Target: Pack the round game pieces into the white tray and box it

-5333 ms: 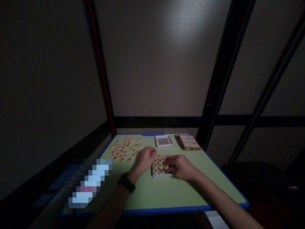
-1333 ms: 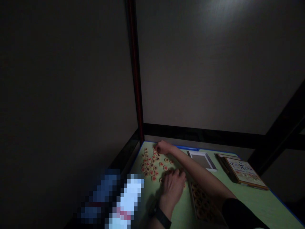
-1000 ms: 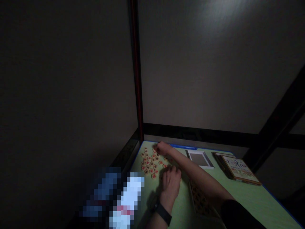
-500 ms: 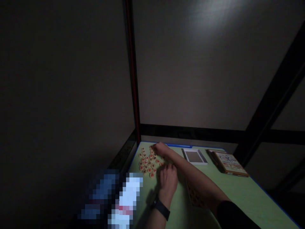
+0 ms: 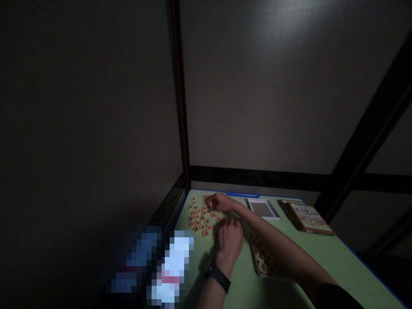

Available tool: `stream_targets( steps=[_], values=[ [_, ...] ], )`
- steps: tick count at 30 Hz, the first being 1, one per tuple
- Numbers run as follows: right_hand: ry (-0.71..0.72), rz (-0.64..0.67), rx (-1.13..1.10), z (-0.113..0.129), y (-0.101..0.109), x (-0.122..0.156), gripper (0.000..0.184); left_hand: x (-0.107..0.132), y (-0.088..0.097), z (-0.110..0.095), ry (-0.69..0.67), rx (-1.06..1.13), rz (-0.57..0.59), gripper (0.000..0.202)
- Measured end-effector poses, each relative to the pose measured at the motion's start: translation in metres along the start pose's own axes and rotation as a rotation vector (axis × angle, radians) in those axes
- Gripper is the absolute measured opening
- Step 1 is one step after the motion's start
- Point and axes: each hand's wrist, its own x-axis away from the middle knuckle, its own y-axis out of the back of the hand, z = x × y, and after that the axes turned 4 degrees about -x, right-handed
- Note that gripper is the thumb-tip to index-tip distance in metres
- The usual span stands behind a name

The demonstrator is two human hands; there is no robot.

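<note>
Moved since 5.3 s ago: R hand (image 5: 221, 201), from over the open box (image 5: 255, 256) to the far L part of the green table (image 5: 325, 251), above the loose round pieces (image 5: 202, 218); L hand (image 5: 230, 238) likewise, from the box's far L corner to the near R side of the loose round pieces; view swung L as well. Vs. 0.5 s ago, R hand drawn slightly back R, w/ more of the box contents uncovered.

R hand: fingers bent together at upper R edge of the cluster, w/ a red-marked piece (image 5: 210, 205) at the fingertips; cannot tell if pinched or merely touched. L hand: palm down, fingers curled; fingertips hidden, so cannot tell if closed on anything. Dark watch (image 5: 221, 280) on L wrist; dark sleeve (image 5: 333, 298) on R arm.

Loose round pieces: clustered nr. the table's far L corner, pale, w/ red or blk characters, some touching. Box: on table, partly hidden by R forearm (image 5: 273, 236), w/ more pieces inside. Beyond it, white open tray (image 5: 273, 218); to the tray's R, stacked flat boxes (image 5: 310, 216) w/ printed top. Behind: dim panelled wall (image 5: 257, 107).
</note>
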Motion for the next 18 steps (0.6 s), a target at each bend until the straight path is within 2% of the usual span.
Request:
stream_targets(
  steps=[8,13,16,18],
  values=[
    [0.085,-0.034,-0.072,0.006,0.005,0.017,0.04,0.005,0.008,-0.008,0.005,0.165,-0.038,0.03],
    [0.13,-0.035,-0.092,0.011,0.004,0.024,0.037,0.008,0.012,-0.012,0.038,0.19,-0.035,0.03],
    [0.148,-0.034,-0.107,0.011,0.007,0.033,0.036,0.005,0.022,-0.01,0.066,0.186,-0.042,0.03],
    [0.145,-0.065,-0.132,0.009,0.013,0.043,0.037,0.002,0.037,-0.002,0.085,0.171,-0.049,0.03]
  ],
)
